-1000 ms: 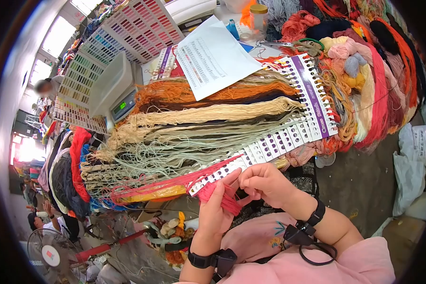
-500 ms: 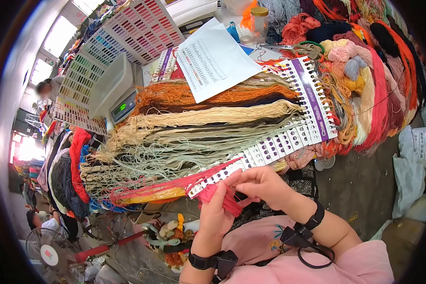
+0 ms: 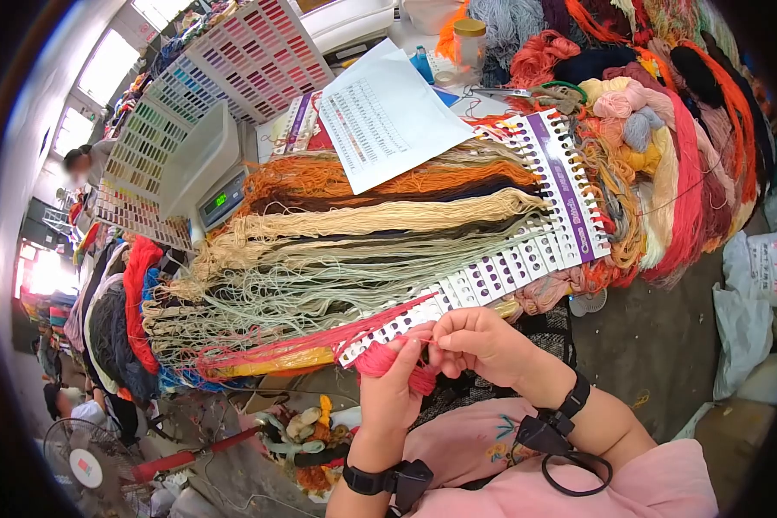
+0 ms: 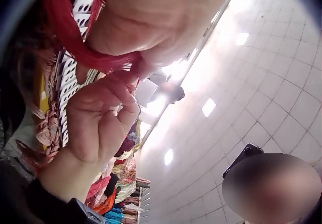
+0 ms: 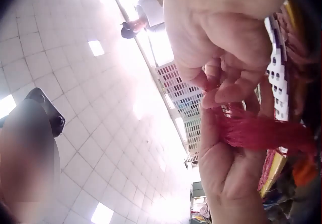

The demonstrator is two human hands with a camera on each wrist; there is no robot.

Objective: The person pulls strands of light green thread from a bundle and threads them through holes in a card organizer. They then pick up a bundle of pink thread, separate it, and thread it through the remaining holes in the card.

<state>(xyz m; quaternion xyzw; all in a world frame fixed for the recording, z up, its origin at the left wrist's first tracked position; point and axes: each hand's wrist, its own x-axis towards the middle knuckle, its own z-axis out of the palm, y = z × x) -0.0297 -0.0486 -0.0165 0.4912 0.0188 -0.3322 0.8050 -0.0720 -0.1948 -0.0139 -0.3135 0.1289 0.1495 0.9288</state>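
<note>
A hank of pinkish-red thread [image 3: 373,359] lies across my left hand [image 3: 391,386], its thumb pressing near the strands. My right hand [image 3: 483,345] meets the left fingertips and pinches a thin red strand between thumb and forefinger. In the right wrist view the red hank [image 5: 266,132] passes between the left hand's [image 5: 226,168] thumb and fingers, while the right hand [image 5: 216,38] has its fingers bent at the tips. The left wrist view shows the red loop [image 4: 75,45] around the left hand [image 4: 151,23]. Behind the hands runs a white punched card strip [image 3: 483,281].
Rows of orange, cream and pale green threads [image 3: 388,216] cover the table. A printed sheet [image 3: 388,116] lies on them. Beyond are a scale [image 3: 223,200], color charts [image 3: 242,69], a jar [image 3: 470,47] and scissors [image 3: 502,91]. A fan [image 3: 86,466] stands lower left.
The right hand has shifted slightly left, and a thin red strand now shows between the fingertips of both hands. The hank has turned a little in the left hand.
</note>
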